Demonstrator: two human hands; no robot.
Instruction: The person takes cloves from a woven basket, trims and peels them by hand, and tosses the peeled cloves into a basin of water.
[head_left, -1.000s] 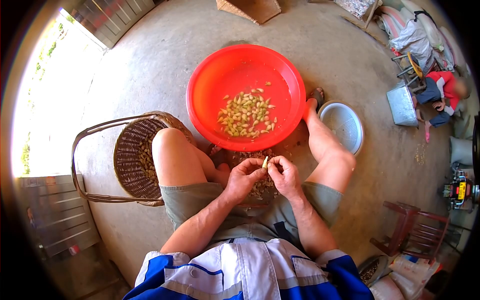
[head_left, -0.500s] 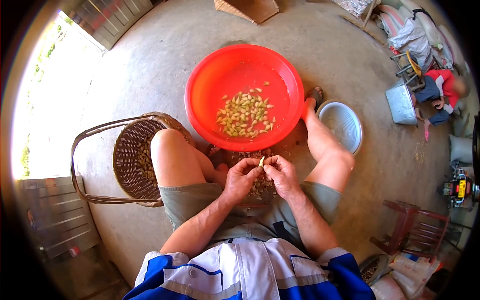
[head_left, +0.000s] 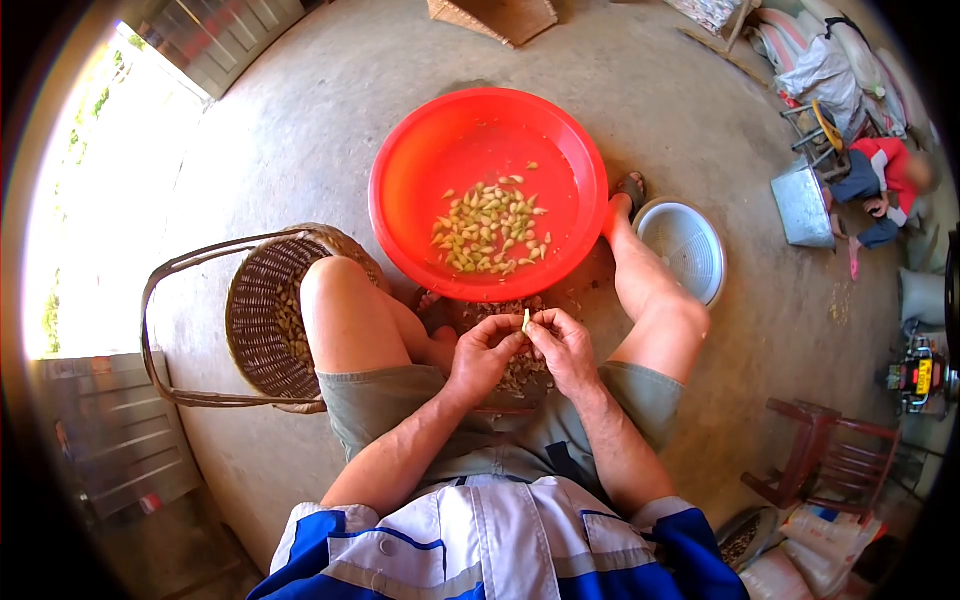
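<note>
A small pale, pointed bulb is pinched between the fingertips of both my hands, above my lap. My left hand grips it from the left and my right hand from the right, with fingers closed and almost touching. Just beyond them, a big red basin holds many yellow-green bulbs lying in its bottom. Scraps of peel are scattered on the floor beneath my hands.
A wicker basket with bulbs stands beside my left knee. A white colander is by my right shin. At the right are a seated person, a metal tub and a red-brown chair.
The bulb has moved slightly left and its angle between my fingertips has changed. Both hands have shifted a little with it and stay closed around it.
</note>
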